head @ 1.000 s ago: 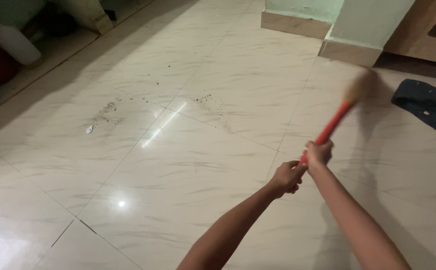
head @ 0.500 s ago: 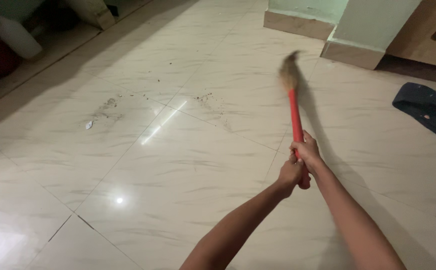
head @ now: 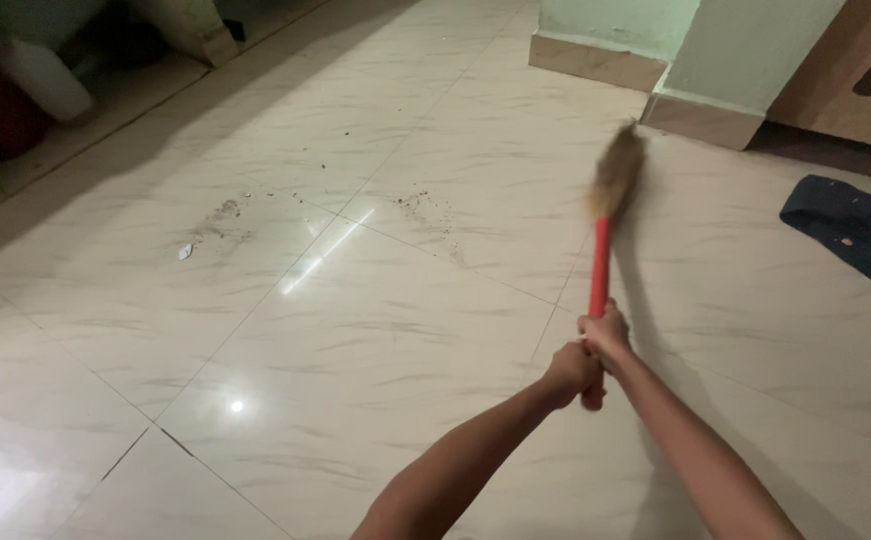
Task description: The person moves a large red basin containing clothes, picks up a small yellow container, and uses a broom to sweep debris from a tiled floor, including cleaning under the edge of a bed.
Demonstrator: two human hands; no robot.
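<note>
I hold a broom with a red handle (head: pixel 600 262) in both hands over a pale marble-patterned tile floor. My left hand (head: pixel 572 369) grips the lower end of the handle and my right hand (head: pixel 608 334) grips just above it, the two touching. The straw-coloured bristle head (head: pixel 620 172) is blurred and points away from me toward the far wall corner. Scattered dark crumbs of dirt (head: pixel 426 210) lie on the tiles left of the bristles. A dusty smear with a small white scrap (head: pixel 186 250) lies farther left.
A dark blue cloth (head: pixel 856 235) lies on the floor at the right. A green wall corner with a tan skirting (head: pixel 701 115) stands at the back, beside a wooden door at the far right. Dim objects, one white and cylindrical (head: pixel 41 75), sit at the top left.
The broom swung from far right to the left, and its head now sits slightly back to the right. My hands shifted a little lower and closer together.
</note>
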